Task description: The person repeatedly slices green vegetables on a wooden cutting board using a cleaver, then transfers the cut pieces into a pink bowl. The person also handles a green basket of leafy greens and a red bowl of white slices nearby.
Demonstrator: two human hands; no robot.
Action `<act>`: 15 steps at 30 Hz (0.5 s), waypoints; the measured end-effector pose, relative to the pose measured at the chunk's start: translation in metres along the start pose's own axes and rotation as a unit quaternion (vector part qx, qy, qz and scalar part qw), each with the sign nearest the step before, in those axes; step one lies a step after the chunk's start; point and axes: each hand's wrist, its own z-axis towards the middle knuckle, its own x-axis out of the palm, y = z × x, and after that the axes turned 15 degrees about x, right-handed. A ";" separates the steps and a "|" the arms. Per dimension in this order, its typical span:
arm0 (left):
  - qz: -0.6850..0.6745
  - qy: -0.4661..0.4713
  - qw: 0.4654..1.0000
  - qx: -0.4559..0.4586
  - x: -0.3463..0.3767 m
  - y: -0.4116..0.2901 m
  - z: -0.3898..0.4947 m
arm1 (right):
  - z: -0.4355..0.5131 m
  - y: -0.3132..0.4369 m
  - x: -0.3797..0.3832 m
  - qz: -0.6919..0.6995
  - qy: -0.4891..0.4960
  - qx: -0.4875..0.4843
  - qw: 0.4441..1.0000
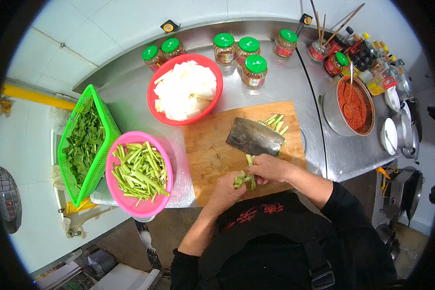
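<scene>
Near the front edge of a wooden cutting board (206,156), both hands hold cut green vegetable stalks (240,178). My left hand (228,188) is closed round several short pieces. Just right of it, my right hand (270,168) grips a few more stalks, standing up between thumb and fingers. Beyond my hands, a cleaver blade (255,136) lies flat on the board; its handle cannot be made out. More cut stalks (275,121) lie behind and partly under the blade. A pink basket (168,163) of cut stalks stands left of the board.
A red basket (220,87) of white vegetable pieces touches the board's back left. Far left is a green basket (110,125) of leaves. Jars with green lids (255,63) line the back. At right stand a metal pot (331,112) of red paste, bottles (380,81) and bowls (389,136).
</scene>
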 end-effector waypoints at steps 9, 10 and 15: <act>0.002 0.110 0.994 0.019 -0.023 0.011 -0.004 | 0.016 -0.004 0.021 -0.488 -0.234 -0.265 0.798; -0.064 0.114 0.990 -0.058 -0.027 0.011 -0.005 | 0.019 -0.002 0.025 -0.511 -0.274 -0.282 0.764; -0.345 -0.073 0.917 -0.187 -0.035 0.014 -0.028 | 0.042 0.030 0.013 -0.549 -0.316 -0.208 0.746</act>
